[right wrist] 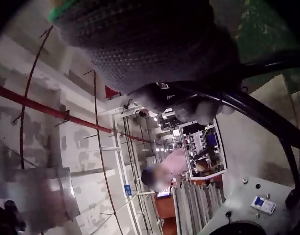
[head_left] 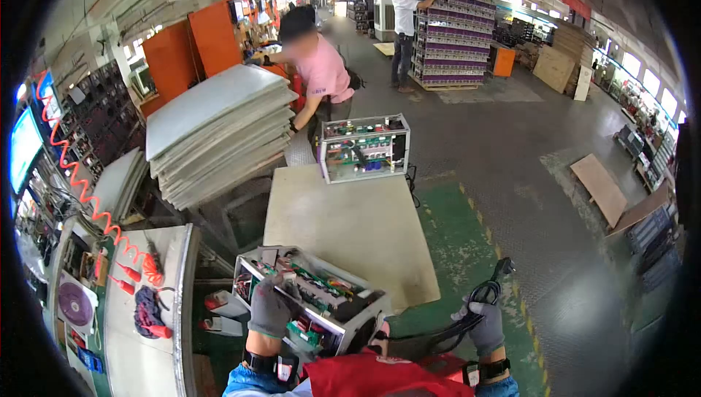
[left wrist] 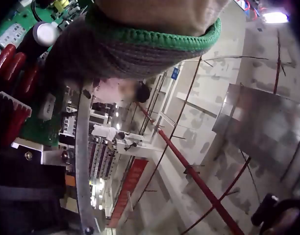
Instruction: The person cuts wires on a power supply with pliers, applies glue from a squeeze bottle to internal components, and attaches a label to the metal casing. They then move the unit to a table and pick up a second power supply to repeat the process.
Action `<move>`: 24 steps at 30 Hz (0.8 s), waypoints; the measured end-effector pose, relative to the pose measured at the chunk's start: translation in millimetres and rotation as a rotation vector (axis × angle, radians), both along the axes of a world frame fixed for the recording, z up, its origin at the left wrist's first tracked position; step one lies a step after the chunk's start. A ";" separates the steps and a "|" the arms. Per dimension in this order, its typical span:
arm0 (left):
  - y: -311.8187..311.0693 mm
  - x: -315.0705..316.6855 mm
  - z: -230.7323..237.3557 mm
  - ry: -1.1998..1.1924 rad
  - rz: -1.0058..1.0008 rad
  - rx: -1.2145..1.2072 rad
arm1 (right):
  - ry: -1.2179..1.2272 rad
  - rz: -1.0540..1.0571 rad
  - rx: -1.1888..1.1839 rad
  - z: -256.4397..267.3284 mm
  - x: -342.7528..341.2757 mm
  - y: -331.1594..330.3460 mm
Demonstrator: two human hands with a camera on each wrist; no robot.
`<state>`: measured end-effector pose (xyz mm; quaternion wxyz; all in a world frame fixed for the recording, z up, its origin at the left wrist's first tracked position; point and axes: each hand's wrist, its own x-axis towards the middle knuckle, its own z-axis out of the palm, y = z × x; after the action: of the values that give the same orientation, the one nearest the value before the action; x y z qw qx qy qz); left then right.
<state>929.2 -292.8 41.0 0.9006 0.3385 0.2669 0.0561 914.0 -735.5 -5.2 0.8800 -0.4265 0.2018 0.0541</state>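
Observation:
An open metal-framed unit with green circuit boards (head_left: 328,285) sits tilted close to the person's body. The gloved left hand (head_left: 272,311) lies over its left part; its fingertips are hidden among the parts. In the left wrist view the left glove (left wrist: 111,49) is beside a green board (left wrist: 12,32) and the metal frame edge (left wrist: 84,161). Out to the right, the gloved right hand (head_left: 485,328) grips a looped black cable (head_left: 438,336), its plug end sticking up. The right wrist view shows the fingers (right wrist: 204,111) curled round the black cable (right wrist: 258,111).
A pale board (head_left: 350,229) extends ahead, with a second open unit (head_left: 365,150) at its far end. Stacked grey panels (head_left: 219,134) stand front left, a person in pink (head_left: 325,68) behind them. A bench (head_left: 146,324) with red-handled tools is at left; green floor (head_left: 460,251) at right.

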 end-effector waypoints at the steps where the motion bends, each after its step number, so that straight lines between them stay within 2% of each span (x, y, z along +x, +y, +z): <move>1: -7.0 21.4 -6.8 -0.007 -0.011 -0.044 | -0.008 -0.020 -0.010 5.2 13.9 -9.0; 2: -17.0 38.0 -3.0 0.026 0.031 -0.043 | -0.032 -0.034 -0.018 9.4 29.6 -14.1; 5: -49.4 82.8 7.9 -0.022 -0.038 -0.065 | -0.023 -0.028 -0.041 -0.9 74.2 -32.4; 6: -57.3 99.6 -1.4 -0.076 -0.051 -0.066 | -0.005 -0.029 -0.076 -3.9 85.5 -33.5; 7: -61.4 115.7 -21.0 -0.093 -0.024 -0.172 | 0.003 -0.028 -0.110 -7.9 98.6 -36.9; 8: -71.0 127.1 -25.5 -0.074 -0.044 -0.046 | 0.141 0.024 -0.115 -20.4 111.3 -46.7; 11: -85.9 159.5 -59.5 -0.112 -0.088 0.271 | 0.047 0.078 -0.099 -105.4 154.3 -76.1; 12: -85.9 171.3 -91.2 -0.127 -0.057 0.451 | 0.139 0.130 -0.007 -105.1 167.3 -84.1; 14: -93.2 193.7 -105.6 -0.109 0.052 0.231 | 0.229 0.296 0.020 -58.1 196.7 -77.3; 15: -101.3 205.8 -97.4 -0.101 0.114 0.123 | 0.271 0.382 0.034 -45.5 214.0 -79.7; 17: -121.1 211.1 -54.5 -0.032 0.191 -0.097 | 0.295 0.490 0.052 -96.1 238.5 -100.7; 18: -139.6 212.5 -27.7 -0.003 0.244 -0.005 | 0.314 0.568 0.054 -107.8 251.5 -105.4; 19: -124.8 208.7 -65.0 0.003 0.195 0.080 | 0.336 0.649 0.055 -116.1 263.9 -112.7; 20: -128.3 205.7 -63.8 0.030 0.288 0.047 | 0.356 0.744 0.010 -120.2 278.4 -120.7; 22: -156.4 207.5 -38.8 0.057 0.434 0.019 | 0.389 0.929 -0.063 -126.2 306.4 -132.9; 23: -172.1 200.0 -13.8 0.077 0.478 0.031 | 0.375 0.951 -0.097 -120.1 318.1 -137.0; 24: -202.6 199.6 2.7 0.138 0.601 0.343 | 0.374 0.968 -0.128 -104.3 334.8 -143.0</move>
<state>1128.8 -495.4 43.8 0.7538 0.3941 0.4017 0.3394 1248.8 -878.5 -109.5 0.6754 -0.5069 0.1381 0.5175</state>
